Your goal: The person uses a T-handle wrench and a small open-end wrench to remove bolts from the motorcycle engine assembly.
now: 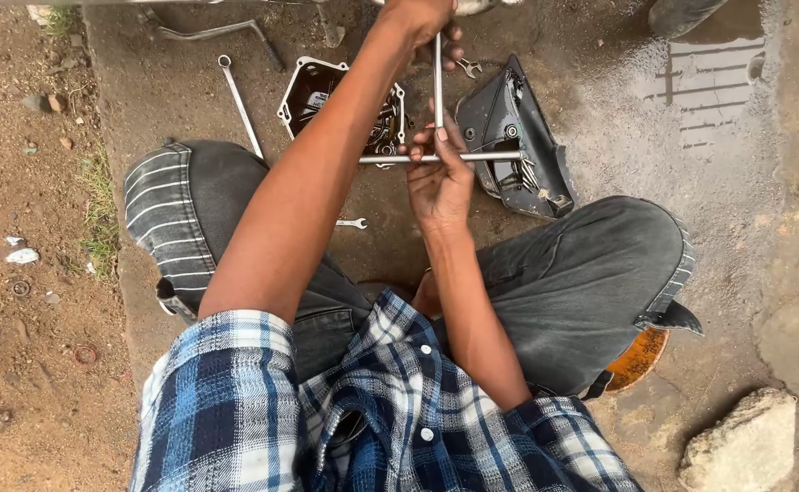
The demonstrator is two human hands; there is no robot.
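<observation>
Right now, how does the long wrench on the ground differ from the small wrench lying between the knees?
The long wrench is far longer than the small wrench. The long wrench lies steeply slanted beside the left knee, by the dark metal cover; the small wrench lies nearly level on the ground under the left forearm. The long wrench shows a ring end at its top; the small wrench's ends are too small to tell. Both are bare silver metal, lying untouched on the dirt.

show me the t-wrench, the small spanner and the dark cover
t-wrench (472, 158), head view, on the horizontal bar right of the fingers
small spanner (351, 222), head view, mid-shaft, on the ground between the knees
dark cover (501, 118), head view, on its upper dark face
</observation>
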